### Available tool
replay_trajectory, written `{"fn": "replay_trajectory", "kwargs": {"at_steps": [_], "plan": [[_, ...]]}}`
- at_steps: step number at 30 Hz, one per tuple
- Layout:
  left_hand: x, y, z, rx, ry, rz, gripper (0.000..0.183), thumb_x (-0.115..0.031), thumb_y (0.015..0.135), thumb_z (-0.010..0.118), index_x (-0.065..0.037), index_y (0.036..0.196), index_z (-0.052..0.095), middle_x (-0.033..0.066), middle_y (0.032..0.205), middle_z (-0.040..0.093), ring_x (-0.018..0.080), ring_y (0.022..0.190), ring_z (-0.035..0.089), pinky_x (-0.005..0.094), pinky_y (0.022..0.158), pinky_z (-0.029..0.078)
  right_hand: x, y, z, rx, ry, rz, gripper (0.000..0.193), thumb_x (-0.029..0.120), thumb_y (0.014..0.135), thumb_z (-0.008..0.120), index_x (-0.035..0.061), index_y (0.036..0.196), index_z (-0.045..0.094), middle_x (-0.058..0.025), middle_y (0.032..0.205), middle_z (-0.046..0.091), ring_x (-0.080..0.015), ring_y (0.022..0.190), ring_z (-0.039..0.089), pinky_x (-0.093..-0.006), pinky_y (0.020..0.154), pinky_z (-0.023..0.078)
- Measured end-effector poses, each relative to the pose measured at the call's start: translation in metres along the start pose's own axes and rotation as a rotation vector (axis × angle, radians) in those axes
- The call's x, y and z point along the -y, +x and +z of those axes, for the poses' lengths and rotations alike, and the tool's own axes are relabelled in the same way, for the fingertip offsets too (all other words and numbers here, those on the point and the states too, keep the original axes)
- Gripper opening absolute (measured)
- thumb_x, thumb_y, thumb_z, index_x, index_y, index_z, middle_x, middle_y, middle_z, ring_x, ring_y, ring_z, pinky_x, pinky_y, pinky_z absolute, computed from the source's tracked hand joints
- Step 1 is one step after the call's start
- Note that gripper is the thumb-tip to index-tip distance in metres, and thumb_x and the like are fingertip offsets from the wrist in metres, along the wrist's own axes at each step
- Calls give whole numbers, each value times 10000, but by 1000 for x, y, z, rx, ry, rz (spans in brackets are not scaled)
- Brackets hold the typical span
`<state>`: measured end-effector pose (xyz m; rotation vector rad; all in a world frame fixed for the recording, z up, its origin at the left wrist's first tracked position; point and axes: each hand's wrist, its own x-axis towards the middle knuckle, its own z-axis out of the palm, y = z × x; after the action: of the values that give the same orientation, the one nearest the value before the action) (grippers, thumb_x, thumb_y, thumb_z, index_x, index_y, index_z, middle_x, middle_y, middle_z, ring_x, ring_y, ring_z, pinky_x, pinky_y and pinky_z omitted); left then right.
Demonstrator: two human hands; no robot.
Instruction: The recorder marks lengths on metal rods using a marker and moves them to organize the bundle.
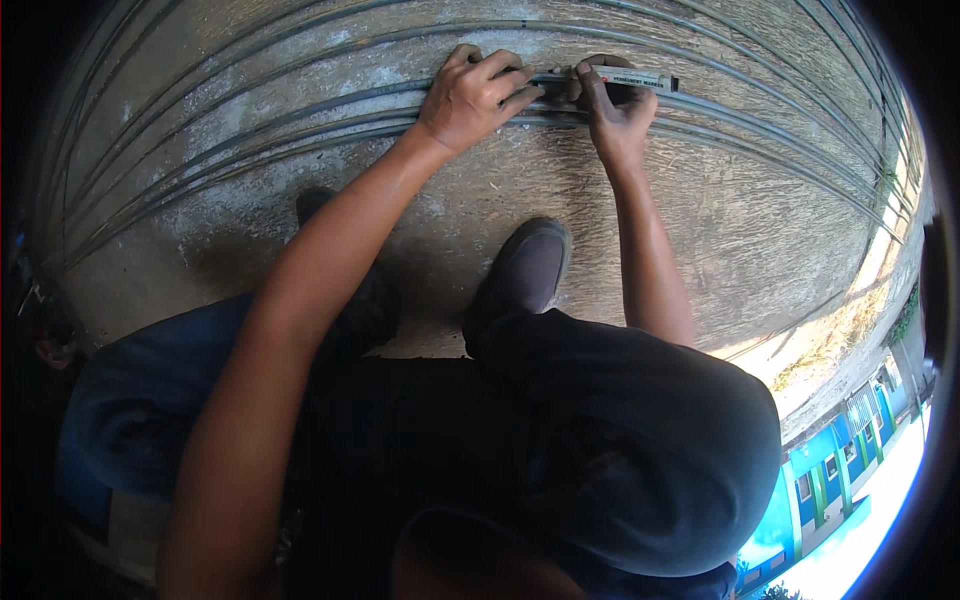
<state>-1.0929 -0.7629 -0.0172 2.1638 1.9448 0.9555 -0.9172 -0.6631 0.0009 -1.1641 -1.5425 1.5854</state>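
Observation:
Long thin grey metal rods [370, 95] lie side by side, running left to right beyond my feet. My left hand [470, 100] rests over these rods with bent fingers gripping at them; its fingertips are partly hidden. Just to its right, my right hand [618, 120] holds a marker pen [640, 78] with a pale barrel and a dark end. The marker lies nearly in line with the rods, and its left end sits between my fingers close to them. Whether the tip touches a rod I cannot tell. Dark smudges show on my right fingers.
More rods [400, 40] spread across the rough, pale-stained concrete floor [740, 210]. My shoe [530, 265] stands close to the near rods, and my bent knees fill the lower part. A blue and green building [830, 470] is at the lower right, past a sunlit strip.

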Motion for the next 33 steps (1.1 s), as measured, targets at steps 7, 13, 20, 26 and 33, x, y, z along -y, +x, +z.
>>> {"fn": "replay_trajectory", "kwargs": {"at_steps": [7, 13, 20, 26, 33], "plan": [[-1, -3, -2, -4, -18, -45, 248, -240, 753, 830, -91, 942, 770, 29, 942, 702, 212, 778, 638, 347, 756, 518, -1, -5, 9, 82, -168, -109, 136, 89, 906, 733, -30, 885, 672, -19, 787, 683, -68, 694, 589, -235, 630, 483], [0, -3, -2, -12, -28, -62, 269, -224, 732, 837, -94, 958, 771, 27, 942, 696, 223, 792, 643, 345, 769, 531, -23, 1, 13, -25, -152, -255, 116, 85, 825, 743, -18, 809, 691, -27, 628, 651, -67, 564, 585, -240, 538, 488], [1, -4, -2, 11, 24, -45, 284, -252, 723, 842, -105, 955, 774, -7, 943, 699, 179, 782, 644, 336, 822, 505, -27, 1, 13, -2, -198, -269, 130, 95, 824, 746, -27, 827, 702, -36, 612, 649, -76, 545, 590, -240, 530, 490], [4, -4, 0, -17, 63, -16, 265, -284, 734, 834, -124, 937, 780, -24, 940, 704, 176, 777, 654, 350, 866, 492, -19, 1, 14, 2, -270, -312, 137, 98, 823, 752, -31, 836, 709, -49, 618, 662, -92, 546, 603, -252, 539, 499], [1, -1, -4, -2, 40, -25, 258, -289, 737, 832, -130, 934, 781, -29, 934, 705, 177, 803, 663, 358, 872, 496, -18, 2, 14, -6, -302, -349, 139, 114, 839, 742, -21, 834, 709, -74, 636, 691, -118, 564, 642, -271, 569, 515]]}}
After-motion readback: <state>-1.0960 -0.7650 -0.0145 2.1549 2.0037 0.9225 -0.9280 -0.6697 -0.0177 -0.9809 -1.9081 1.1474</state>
